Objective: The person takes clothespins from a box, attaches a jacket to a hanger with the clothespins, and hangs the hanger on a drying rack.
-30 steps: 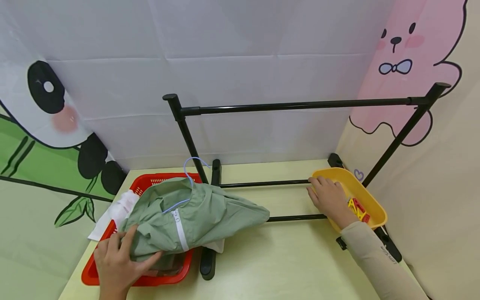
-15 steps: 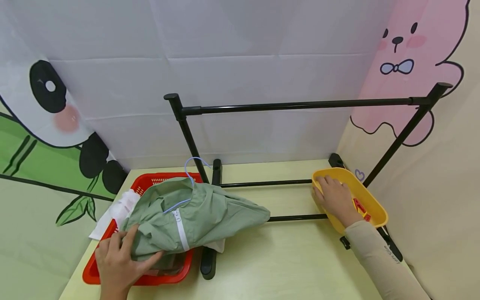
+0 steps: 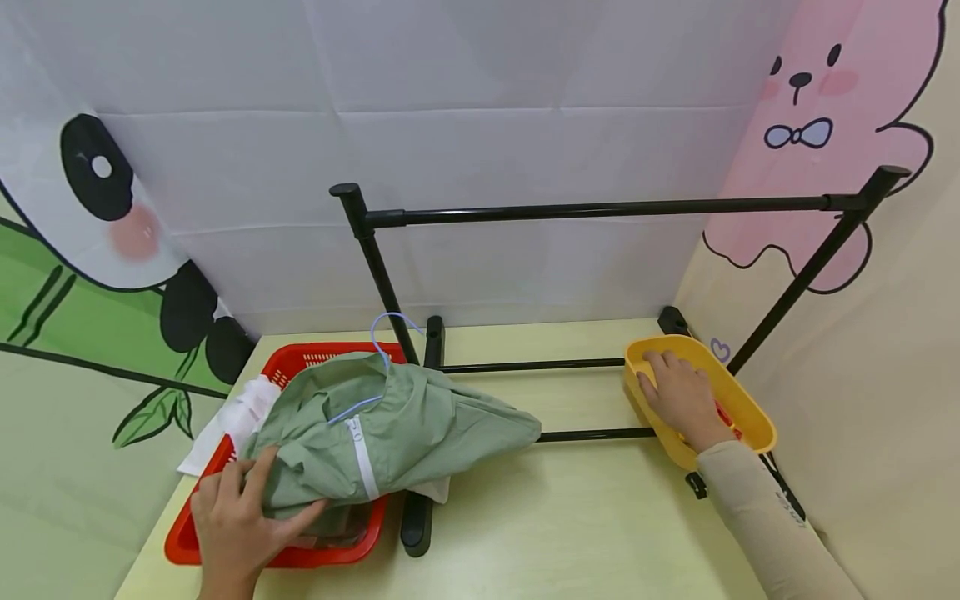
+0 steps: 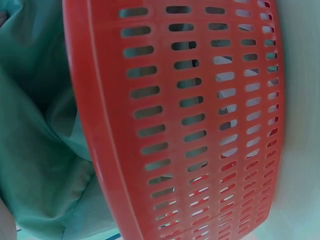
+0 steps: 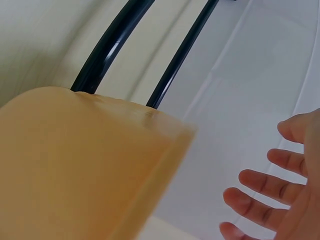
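A sage-green jacket (image 3: 427, 433) with a white zipper lies over the red basket (image 3: 180, 537). From its neck sticks the hook of a lilac hanger (image 3: 377, 329). My left hand (image 3: 236, 517) rests on the jacket's near left side, fingers and thumb spread. In the left wrist view, the slotted wall of the red basket (image 4: 165, 115) hides most of that hand. Over the yellow basket (image 3: 742, 404) is my right hand (image 3: 682, 400). The right wrist view shows its fingers (image 5: 267, 185) extended and apart, gripping nothing. Small red pieces (image 3: 726, 421) lie in the yellow basket, partly hidden by the forearm.
A black garment rack (image 3: 600, 212) stands across the table (image 3: 540, 525), with two low crossbars between its feet. White cloth (image 3: 251, 408) hangs over the red basket's left side. A pale wall sheet (image 3: 525, 158) rises behind.
My right hand has shifted from the yellow basket's left rim to the right, over its inside, covering more of the red and yellow pieces. The left hand stays on the jacket.
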Demonstrator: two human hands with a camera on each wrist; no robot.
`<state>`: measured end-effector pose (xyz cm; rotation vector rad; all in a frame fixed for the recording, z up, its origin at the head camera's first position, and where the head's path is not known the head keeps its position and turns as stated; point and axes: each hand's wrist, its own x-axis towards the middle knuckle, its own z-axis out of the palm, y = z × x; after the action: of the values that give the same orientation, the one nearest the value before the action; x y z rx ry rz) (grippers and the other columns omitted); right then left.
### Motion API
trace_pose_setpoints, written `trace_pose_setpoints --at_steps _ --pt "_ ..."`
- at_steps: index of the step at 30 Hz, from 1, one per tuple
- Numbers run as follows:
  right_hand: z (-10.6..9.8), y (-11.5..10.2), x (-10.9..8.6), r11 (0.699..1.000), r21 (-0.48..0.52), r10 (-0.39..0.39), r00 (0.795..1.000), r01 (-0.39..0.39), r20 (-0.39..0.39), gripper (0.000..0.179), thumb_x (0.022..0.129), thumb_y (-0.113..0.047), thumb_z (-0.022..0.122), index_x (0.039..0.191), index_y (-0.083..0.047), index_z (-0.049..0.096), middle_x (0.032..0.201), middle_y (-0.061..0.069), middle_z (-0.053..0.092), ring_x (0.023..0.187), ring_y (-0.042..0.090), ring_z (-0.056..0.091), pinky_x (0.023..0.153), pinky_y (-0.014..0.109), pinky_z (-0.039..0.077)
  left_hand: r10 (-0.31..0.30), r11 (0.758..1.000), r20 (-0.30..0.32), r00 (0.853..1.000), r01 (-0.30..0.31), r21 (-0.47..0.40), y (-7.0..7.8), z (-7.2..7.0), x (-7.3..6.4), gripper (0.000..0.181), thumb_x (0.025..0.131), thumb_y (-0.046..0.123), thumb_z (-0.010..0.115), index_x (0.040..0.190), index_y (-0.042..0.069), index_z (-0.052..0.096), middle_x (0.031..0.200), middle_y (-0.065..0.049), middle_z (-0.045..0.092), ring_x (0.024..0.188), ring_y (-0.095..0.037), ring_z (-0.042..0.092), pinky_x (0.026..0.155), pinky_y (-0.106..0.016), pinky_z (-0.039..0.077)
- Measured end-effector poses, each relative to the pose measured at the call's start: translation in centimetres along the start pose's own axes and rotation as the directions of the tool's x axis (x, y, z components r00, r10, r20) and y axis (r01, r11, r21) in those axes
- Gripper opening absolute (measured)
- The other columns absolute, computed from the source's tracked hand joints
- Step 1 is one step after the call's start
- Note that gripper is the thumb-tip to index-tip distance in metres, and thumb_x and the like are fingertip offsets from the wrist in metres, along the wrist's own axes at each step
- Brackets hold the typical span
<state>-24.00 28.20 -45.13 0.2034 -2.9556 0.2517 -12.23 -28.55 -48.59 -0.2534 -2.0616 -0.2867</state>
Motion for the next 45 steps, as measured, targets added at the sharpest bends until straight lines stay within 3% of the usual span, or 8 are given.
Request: trace_pose_setpoints --at_steps 6,20,25,30,35,45 --pt "-0.2 0.5 0.0 1.000 0.019 0.004 1.000 -0.004 -0.005 0.042 0.102 -0.024 0.053 0.133 0.004 0.048 0.126 0.029 0.052 0.103 0.046 0.052 0.088 0.063 0.043 0.002 1.000 -0.001 1.000 -0.002 -0.002 0.0 0.0 0.1 0.091 0.078 0.083 0.043 0.109 0.001 0.066 0.088 -0.027 0.057 0.069 -0.041 0.043 0.056 -0.048 0.029" --pt "0.7 2.4 0.0 0.999 0.016 0.043 0.999 -0.043 0.011 0.046 0.103 -0.025 0.051 0.136 0.006 0.044 0.128 0.032 0.049 0.108 0.050 0.050 0.093 0.066 0.039 0.002 1.000 0.006 1.000 -0.002 -0.004 0.2 -0.2 0.2 0.090 0.078 0.083 0.043 0.109 0.001 0.065 0.088 -0.027 0.057 0.068 -0.041 0.044 0.055 -0.048 0.030" --pt "0.9 3.0 -0.1 0.997 0.015 0.075 0.996 -0.076 0.056 0.048 0.103 -0.027 0.050 0.138 0.006 0.042 0.131 0.033 0.046 0.112 0.051 0.048 0.096 0.067 0.036 -0.006 1.000 0.071 0.997 0.006 0.009 0.3 -0.6 0.2 0.093 0.080 0.083 0.041 0.111 -0.001 0.065 0.089 -0.028 0.056 0.070 -0.042 0.044 0.057 -0.048 0.032" --pt "0.7 3.4 -0.2 0.997 0.021 0.069 0.997 -0.070 0.047 0.048 0.103 -0.027 0.050 0.136 0.007 0.042 0.130 0.034 0.045 0.111 0.053 0.047 0.092 0.069 0.037 -0.015 1.000 0.111 0.994 0.013 0.021 0.2 -0.7 0.1 0.094 0.081 0.083 0.038 0.111 -0.003 0.064 0.090 -0.029 0.056 0.071 -0.042 0.045 0.058 -0.047 0.033" --pt "0.5 3.8 -0.3 0.997 0.009 0.070 0.997 -0.071 0.044 0.049 0.102 -0.027 0.051 0.136 0.007 0.041 0.129 0.035 0.045 0.108 0.054 0.048 0.091 0.069 0.037 -0.018 1.000 0.103 0.995 0.016 0.017 0.2 -0.6 0.1 0.094 0.081 0.084 0.039 0.111 -0.002 0.064 0.090 -0.029 0.056 0.071 -0.042 0.044 0.058 -0.047 0.032" --pt "0.8 4.2 -0.2 0.994 -0.036 0.105 0.986 -0.101 0.128 0.052 0.101 -0.028 0.054 0.138 0.006 0.039 0.130 0.037 0.042 0.110 0.056 0.045 0.092 0.074 0.033 -0.032 0.999 0.089 0.996 0.031 0.009 0.3 -0.5 0.2 0.094 0.079 0.085 0.039 0.109 -0.001 0.064 0.089 -0.027 0.056 0.071 -0.041 0.043 0.057 -0.046 0.030"
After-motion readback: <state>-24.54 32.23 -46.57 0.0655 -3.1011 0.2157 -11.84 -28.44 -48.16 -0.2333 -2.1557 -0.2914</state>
